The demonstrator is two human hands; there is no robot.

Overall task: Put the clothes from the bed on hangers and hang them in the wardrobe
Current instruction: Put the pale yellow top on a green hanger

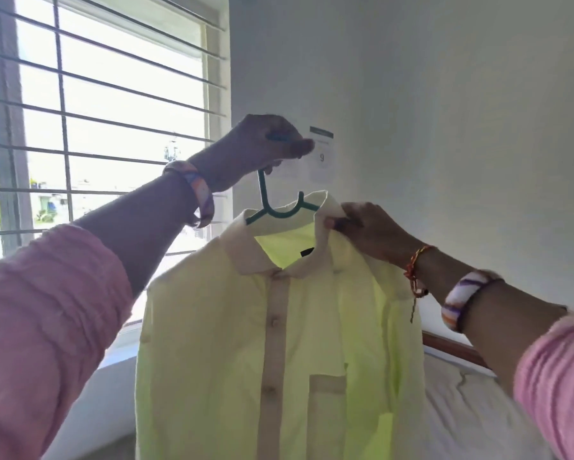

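Observation:
A pale yellow shirt [279, 343] with a cream collar and button strip hangs on a green plastic hanger [272, 209], held up in front of me. My left hand [259, 147] grips the hanger's hook from above, fingers curled round it. My right hand [368, 230] pinches the shirt's collar at its right side, by the hanger's arm. The shirt is buttoned and faces me, and its lower part runs out of the frame. The wardrobe is not in view.
A barred window [96, 127] fills the left. A white wall [445, 111] with a small paper notice [322, 154] stands behind the shirt. The bed [471, 410] with a white sheet and a wooden edge lies at the lower right.

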